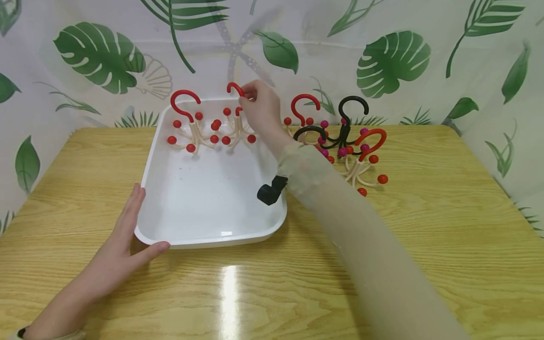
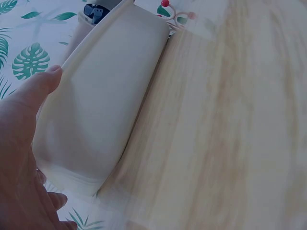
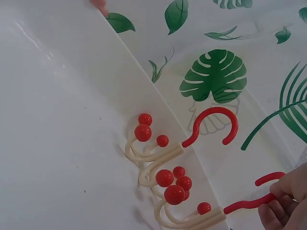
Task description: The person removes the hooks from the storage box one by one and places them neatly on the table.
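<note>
1. At the left, the left hand [image 1: 112, 262] rests on the near left corner of the white tray [image 1: 199, 198], fingers spread and straight along the left side, thumb reaching over the near rim; nothing is clenched.
2. The tray sits on the wood-grain desk [image 1: 51, 198], in front of a leaf-printed backdrop [image 1: 314, 23].
3. At the tray's far left is a branched hanger with a red hook [image 1: 193, 130], cream arms and red ball tips; its hook rises above the far rim.
4. Just right of it, also at the far end of the tray, is the held hanger [image 1: 237, 125], of the same colours. Whether it bears on the tray floor I cannot tell.
5. The right hand [image 1: 260, 106] grasps that hanger by its red hook, pinched between thumb and fingers. A black device [image 1: 268, 193] is at the wrist, above the tray's right side.
6. Right of the tray, outside it, a red-hooked hanger [image 1: 305, 97] stands at the back, then a black hook [image 1: 310, 128] whose lower part is mostly hidden by the arm.
7. Farther right are a black hanger [image 1: 345, 134] with magenta balls and, nearer, another red-hooked hanger [image 1: 360, 163].
</note>
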`<state>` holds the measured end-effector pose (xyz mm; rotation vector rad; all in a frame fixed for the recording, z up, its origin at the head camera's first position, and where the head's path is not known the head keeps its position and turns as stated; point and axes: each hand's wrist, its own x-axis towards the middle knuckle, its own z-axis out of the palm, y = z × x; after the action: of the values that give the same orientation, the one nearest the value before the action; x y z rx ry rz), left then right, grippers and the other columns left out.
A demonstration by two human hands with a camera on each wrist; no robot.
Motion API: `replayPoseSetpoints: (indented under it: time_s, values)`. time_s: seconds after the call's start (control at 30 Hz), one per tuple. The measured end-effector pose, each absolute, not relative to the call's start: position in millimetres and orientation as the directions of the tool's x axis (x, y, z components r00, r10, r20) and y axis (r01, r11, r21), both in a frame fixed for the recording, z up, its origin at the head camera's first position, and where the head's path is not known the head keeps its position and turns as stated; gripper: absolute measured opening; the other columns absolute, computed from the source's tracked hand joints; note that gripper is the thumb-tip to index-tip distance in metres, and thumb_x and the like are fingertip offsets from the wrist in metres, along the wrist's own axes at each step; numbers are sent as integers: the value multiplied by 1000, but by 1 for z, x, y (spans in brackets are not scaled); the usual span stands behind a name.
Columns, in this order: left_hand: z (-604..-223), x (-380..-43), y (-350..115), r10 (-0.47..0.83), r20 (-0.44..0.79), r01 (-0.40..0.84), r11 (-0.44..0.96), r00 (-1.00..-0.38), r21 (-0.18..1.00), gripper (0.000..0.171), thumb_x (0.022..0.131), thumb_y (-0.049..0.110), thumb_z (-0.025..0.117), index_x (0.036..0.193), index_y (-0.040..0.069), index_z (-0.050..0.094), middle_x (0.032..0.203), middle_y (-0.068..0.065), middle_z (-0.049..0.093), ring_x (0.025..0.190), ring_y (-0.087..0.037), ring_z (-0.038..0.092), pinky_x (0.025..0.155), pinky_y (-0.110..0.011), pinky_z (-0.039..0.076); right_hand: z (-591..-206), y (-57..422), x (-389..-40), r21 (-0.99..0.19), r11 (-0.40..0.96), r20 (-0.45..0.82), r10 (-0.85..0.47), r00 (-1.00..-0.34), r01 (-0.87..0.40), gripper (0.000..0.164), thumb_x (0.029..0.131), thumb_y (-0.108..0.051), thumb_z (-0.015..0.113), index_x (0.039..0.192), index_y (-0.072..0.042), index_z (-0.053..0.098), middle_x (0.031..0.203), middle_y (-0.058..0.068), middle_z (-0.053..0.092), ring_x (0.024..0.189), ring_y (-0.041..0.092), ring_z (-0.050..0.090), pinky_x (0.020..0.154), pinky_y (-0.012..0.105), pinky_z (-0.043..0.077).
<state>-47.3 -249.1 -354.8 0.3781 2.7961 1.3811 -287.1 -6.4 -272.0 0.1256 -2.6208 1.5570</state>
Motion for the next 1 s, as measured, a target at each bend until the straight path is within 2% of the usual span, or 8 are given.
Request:
replayPoseSetpoints:
  time_s: [0.43, 0.57, 0.73, 1.0]
  values:
    - [-354, -46, -248, 205, 96, 200, 581, -974, 789, 106, 85, 18, 73, 153, 31, -7, 157, 8, -14, 143, -21, -11, 106, -66, 1, -244, 14, -250, -857, 432, 249, -131, -959, -282, 24, 93, -14, 62, 116, -9, 61, 105, 1, 62, 93, 14, 55, 76, 18, 49]
    - [-354, -46, -248, 201, 94, 197, 588, -975, 784, 106, 85, 19, 74, 153, 31, -6, 157, 8, -14, 143, -20, -11, 107, -66, 1, -230, 27, -230, -844, 388, 322, -188, -928, -371, 24, 92, -13, 64, 115, -7, 63, 103, 1, 63, 91, 12, 57, 77, 20, 49]
    - [-354, -47, -249, 213, 106, 214, 584, -971, 783, 106, 85, 18, 74, 153, 30, -7, 158, 6, -15, 143, -24, -11, 106, -67, 0, -216, 46, -208, -812, 345, 409, -238, -881, -471, 23, 91, -10, 65, 113, -4, 65, 102, 3, 65, 92, 12, 60, 82, 22, 49]
    - [-354, -47, -249, 213, 102, 210, 581, -972, 786, 106, 85, 18, 73, 153, 29, -8, 157, 5, -15, 143, -25, -12, 106, -66, -1, -204, 75, -181, -828, 336, 389, -236, -891, -450, 24, 91, -13, 66, 114, -5, 65, 104, 4, 66, 93, 13, 60, 83, 25, 49]
